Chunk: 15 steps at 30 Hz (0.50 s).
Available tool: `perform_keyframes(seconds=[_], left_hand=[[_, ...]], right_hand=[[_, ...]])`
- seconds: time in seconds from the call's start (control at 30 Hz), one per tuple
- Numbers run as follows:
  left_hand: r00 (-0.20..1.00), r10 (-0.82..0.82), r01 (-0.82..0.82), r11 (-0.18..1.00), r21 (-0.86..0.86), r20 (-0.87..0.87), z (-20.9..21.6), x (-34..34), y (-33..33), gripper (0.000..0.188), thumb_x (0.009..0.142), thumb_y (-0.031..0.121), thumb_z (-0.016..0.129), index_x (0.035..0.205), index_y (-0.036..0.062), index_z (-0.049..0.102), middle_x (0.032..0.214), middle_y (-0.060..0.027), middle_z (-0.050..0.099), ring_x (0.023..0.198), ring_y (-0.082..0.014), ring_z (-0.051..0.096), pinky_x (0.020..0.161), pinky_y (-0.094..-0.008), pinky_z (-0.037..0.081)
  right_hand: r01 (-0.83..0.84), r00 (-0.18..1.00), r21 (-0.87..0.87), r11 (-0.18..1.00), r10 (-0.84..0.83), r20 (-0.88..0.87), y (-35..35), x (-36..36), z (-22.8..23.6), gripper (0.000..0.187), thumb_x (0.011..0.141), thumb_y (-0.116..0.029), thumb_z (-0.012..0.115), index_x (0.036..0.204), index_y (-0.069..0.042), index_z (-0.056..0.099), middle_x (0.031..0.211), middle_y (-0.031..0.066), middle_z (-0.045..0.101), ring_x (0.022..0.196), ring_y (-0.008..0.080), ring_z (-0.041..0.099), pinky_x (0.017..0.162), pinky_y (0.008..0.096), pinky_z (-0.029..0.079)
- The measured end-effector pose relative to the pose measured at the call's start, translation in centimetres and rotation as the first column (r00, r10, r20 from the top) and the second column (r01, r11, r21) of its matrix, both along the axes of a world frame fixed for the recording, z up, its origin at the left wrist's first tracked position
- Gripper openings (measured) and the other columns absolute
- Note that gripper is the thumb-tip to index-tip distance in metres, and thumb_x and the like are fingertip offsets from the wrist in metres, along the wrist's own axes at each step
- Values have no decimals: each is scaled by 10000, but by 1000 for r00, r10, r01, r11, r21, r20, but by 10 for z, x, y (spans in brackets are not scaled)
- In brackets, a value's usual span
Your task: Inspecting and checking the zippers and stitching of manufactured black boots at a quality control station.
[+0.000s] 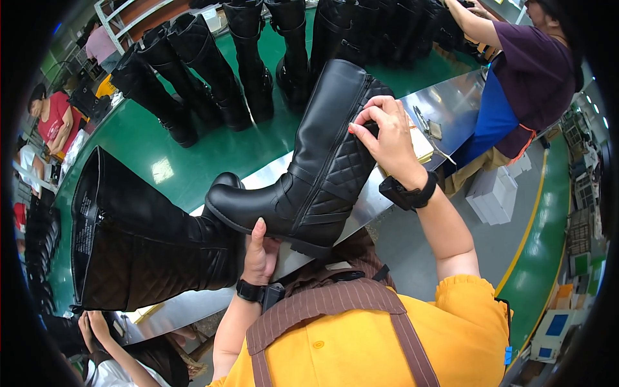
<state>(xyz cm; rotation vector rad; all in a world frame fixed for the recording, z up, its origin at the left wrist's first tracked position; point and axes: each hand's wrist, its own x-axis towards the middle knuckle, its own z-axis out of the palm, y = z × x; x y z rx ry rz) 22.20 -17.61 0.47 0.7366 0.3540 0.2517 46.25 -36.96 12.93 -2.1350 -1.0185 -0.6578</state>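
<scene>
My right hand point(389, 132) is at the shaft of a black boot point(316, 161) in the middle of the frame, thumb and forefinger drawn together beside the long zip point(330, 158). A speck of orange-red shows at the thumb's tip; I cannot tell whether anything is pinched there. My left hand point(260, 258) is below, at the sole, with its thumb pointing up; the fingers are mostly hidden, so I cannot tell how firmly they close. The boot tilts, its toe toward the left and its shaft leaning to the upper right, quilted panel facing me.

At the left of the frame a second boot point(155, 251) lies on its side, its open top facing left. Under both runs a green table point(213, 158) with a metal strip point(374, 203) along my side. More black boots point(248, 61) stand across the top of the frame. In the upper right is a co-worker point(532, 71) in a dark purple top and blue apron; at the lower left, another person's hands point(97, 326) are near the lying boot's opening.
</scene>
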Motion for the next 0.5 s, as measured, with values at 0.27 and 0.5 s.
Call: perform_keyframes(seconds=[0.27, 0.5], left_hand=[[999, -2, 3, 1000, -12, 42, 1, 0, 2, 653, 897, 435, 665, 1404, 85, 448, 1402, -70, 523, 1288, -245, 482, 1109, -443, 325], [988, -134, 141, 985, -96, 72, 6, -6, -2, 703, 897, 461, 652, 1432, 70, 418, 1449, -84, 477, 1338, -257, 432, 1142, -458, 283]], right_hand=[[295, 952, 365, 883, -303, -37, -20, -2, -5, 585, 733, -132, 782, 1253, -84, 517, 1064, 82, 469, 980, 215, 485, 850, 329, 422], [-305, 411, 455, 837, 546, -730, -60, -88, -83, 748, 732, -179, 829, 1331, 11, 423, 1122, 45, 543, 974, 131, 525, 874, 272, 438]])
